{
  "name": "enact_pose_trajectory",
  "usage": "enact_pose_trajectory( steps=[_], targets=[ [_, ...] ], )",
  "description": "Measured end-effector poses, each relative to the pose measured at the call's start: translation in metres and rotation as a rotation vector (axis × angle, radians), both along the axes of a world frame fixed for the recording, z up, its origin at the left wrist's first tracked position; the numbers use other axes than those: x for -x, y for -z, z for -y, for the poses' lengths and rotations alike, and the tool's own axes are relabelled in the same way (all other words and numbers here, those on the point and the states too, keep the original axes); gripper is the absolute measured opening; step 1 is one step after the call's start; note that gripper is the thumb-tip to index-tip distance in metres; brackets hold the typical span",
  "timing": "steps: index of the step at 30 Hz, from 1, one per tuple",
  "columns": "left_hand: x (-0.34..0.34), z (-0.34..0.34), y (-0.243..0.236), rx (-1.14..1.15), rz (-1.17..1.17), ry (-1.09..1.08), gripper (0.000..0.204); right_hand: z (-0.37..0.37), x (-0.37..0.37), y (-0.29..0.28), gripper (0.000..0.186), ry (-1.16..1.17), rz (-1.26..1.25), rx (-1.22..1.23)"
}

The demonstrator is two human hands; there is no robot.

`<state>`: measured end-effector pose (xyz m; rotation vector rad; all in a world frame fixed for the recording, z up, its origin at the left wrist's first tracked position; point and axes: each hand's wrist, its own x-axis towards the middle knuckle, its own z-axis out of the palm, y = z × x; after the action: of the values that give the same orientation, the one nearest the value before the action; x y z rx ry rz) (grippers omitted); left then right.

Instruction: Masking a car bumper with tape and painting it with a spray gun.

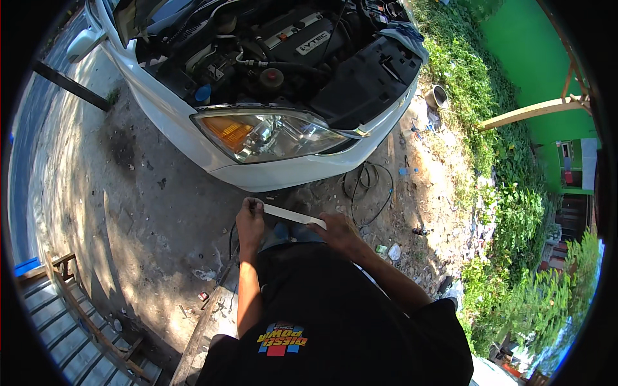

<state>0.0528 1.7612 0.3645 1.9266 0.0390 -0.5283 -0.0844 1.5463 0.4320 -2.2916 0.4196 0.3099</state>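
Observation:
A pale flat strip (290,215), perhaps tape, stretches in front of my body, sloping down to the right. My left hand (251,226) has its fingers closed on the strip's left end, and my right hand (338,233) grips its right end. Just beyond them is the front corner of a white car (235,174), with a clear and amber headlight (270,135) and the hood raised over the engine bay (302,71).
Black hose (367,193) lies coiled on the dirt ground (161,212). A metal-slatted wooden structure (71,309) stands lower left, a dark pole (74,83) upper left. On the right are litter, a bucket (436,96), weeds, a wooden beam (521,114) and a green wall (528,58).

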Motion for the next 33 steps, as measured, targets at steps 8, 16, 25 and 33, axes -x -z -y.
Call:
enact_pose_trajectory(
  steps=[8, 16, 25, 33],
  targets=[
    [-0.003, -0.035, 0.02, 0.011, -0.07, -0.02, 0.024, 0.022, -0.01, -0.001, 0.04, -0.245, 0.059, -0.237],
    [-0.028, -0.038, 0.051, 0.268, -0.38, -0.044, 0.027, 0.049, -0.031, 0.047, 0.033, -0.354, 0.254, -0.473],
    [-0.078, -0.019, 0.179, 0.414, -0.099, -0.186, 0.018, 0.056, -0.085, 0.166, 0.036, -0.453, 0.505, -0.386],
    [-0.116, -0.015, 0.261, 0.52, 0.34, -0.267, 0.014, 0.045, -0.134, 0.212, 0.04, -0.409, 0.504, -0.093]
  ],
)
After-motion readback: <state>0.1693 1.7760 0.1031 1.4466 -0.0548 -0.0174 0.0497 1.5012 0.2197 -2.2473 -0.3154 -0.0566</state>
